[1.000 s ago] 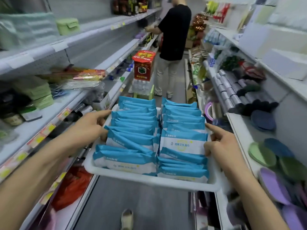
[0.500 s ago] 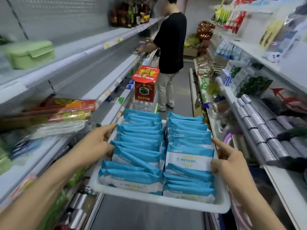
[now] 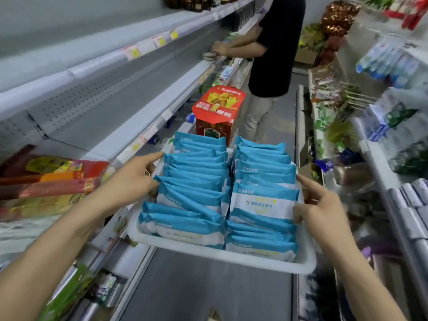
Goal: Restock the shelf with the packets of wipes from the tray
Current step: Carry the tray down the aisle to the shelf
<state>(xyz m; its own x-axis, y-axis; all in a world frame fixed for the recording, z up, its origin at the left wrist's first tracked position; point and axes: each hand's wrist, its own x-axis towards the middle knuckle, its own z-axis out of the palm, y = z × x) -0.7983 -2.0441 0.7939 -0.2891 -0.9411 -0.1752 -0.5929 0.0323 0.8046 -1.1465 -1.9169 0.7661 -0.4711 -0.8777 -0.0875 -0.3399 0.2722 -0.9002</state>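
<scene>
Tray: a white plastic tray is held level in the aisle above the grey floor, carried between both hands.
Left hand: the left hand grips the tray's left rim. Its forefinger is stretched forward along the edge, and the other fingers curl under, out of sight.
Right hand: the right hand holds the right rim the same way, thumb against a packet and forefinger pointing forward.
Wipes: soft blue-and-white packets of wipes fill the tray in two rows, leaning on edge. They lie between the hands, and the outermost ones touch them.
Shelf: a grey metal shelf with price tags runs along the left, just beside the tray.
Box: a red cardboard box stands past the tray's far end.
Further off: a person in a black top has their hands at the left shelving.
</scene>
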